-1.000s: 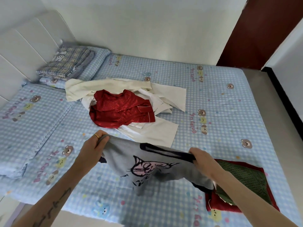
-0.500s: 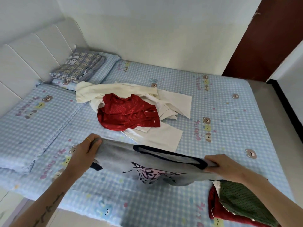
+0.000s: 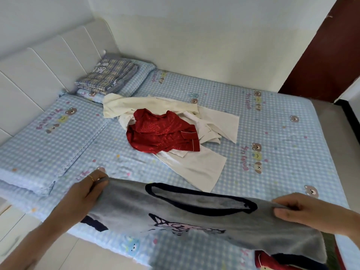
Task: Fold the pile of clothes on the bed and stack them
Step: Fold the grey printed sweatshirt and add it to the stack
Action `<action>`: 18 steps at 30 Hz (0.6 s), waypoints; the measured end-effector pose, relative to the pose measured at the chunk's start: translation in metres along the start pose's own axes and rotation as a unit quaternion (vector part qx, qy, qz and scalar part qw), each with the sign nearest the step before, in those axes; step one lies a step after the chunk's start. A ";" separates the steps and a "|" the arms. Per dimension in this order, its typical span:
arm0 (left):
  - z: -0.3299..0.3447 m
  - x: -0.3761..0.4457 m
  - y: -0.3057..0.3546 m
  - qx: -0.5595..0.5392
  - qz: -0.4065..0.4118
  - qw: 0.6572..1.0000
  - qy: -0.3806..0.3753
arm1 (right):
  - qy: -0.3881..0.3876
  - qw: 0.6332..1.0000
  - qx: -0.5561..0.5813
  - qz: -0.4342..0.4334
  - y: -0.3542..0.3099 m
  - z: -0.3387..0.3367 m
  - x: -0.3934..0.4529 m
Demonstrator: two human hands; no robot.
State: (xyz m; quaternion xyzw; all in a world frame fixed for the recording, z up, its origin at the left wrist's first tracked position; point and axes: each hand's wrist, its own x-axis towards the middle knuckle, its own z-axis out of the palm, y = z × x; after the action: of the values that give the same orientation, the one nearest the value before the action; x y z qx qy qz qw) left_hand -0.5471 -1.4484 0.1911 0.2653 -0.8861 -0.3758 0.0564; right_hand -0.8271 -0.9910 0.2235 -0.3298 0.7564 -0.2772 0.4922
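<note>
Garment in hand: a grey sweater (image 3: pixel 194 217) with a dark neckband and a cartoon print, stretched flat between the person's two hands above the bed's near edge.
Left hand (image 3: pixel 83 197): fingers curled round one shoulder of the sweater, a ring showing on one finger.
Right hand (image 3: pixel 300 211): fingers and thumb pinching the opposite shoulder.
Remaining pile: a red top (image 3: pixel 163 131) lies crumpled on cream-white garments (image 3: pixel 196 168), near the middle of the bed (image 3: pixel 272 121).
Folded stack: at the near right corner only a sliver of red fabric (image 3: pixel 266 260) shows under the hanging sweater; what else lies there cannot be told.
Bystanders: a folded plaid blanket (image 3: pixel 109 75) rests on a pillow at the far left corner, beside the padded headboard (image 3: pixel 48 61).
Step, as judged: the sweater appears ready to be laid down and folded; the pile is not yet dealt with.
Risk one: the lower part of the sweater droops over the stack, so lowering it there could drag the stack askew.
Risk two: the near edge is just below; a hem laid too close may slide to the floor.
Risk three: uneven tension between the hands could leave a sleeve bunched beneath, giving a lopsided fold.
</note>
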 end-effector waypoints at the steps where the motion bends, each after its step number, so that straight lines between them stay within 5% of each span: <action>1: -0.002 0.010 -0.001 0.030 0.000 0.999 -0.026 | 0.012 1.000 0.000 0.002 -0.003 -0.005 0.005; 6: 0.032 0.080 -0.023 0.079 -0.045 0.988 -0.122 | 0.138 0.989 -0.039 0.030 -0.001 -0.014 0.067; 18: 0.181 0.236 -0.118 0.139 -0.085 0.978 -0.128 | 0.185 0.965 -0.093 0.161 0.110 -0.027 0.270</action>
State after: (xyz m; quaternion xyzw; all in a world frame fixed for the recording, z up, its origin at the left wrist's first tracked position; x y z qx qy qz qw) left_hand -0.7521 -1.5228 -0.0434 0.2946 -0.9037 -0.2836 -0.1271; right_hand -0.9576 -1.1282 -0.0001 -0.1908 0.9000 -0.1784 0.3489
